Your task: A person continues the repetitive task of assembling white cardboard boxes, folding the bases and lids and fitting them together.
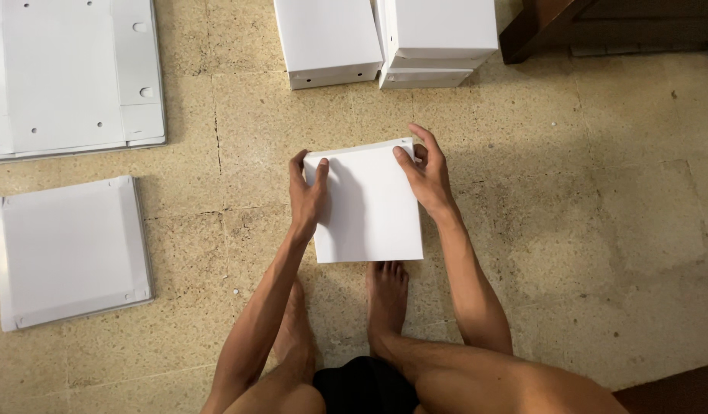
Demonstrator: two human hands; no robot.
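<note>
A white cardboard box [369, 207] stands on the tiled floor right in front of my bare feet. My left hand [306, 192] grips its upper left corner, thumb on the top face and fingers around the side. My right hand [425, 172] holds the upper right corner, fingers curled over the far edge. The box's underside and far side are hidden.
Two assembled white boxes [327, 38] [438, 38] sit at the top centre. A stack of flat white cardboard sheets [70, 77] lies top left, a shallow white lid [67, 249] below it. Dark wooden furniture [538, 27] stands top right.
</note>
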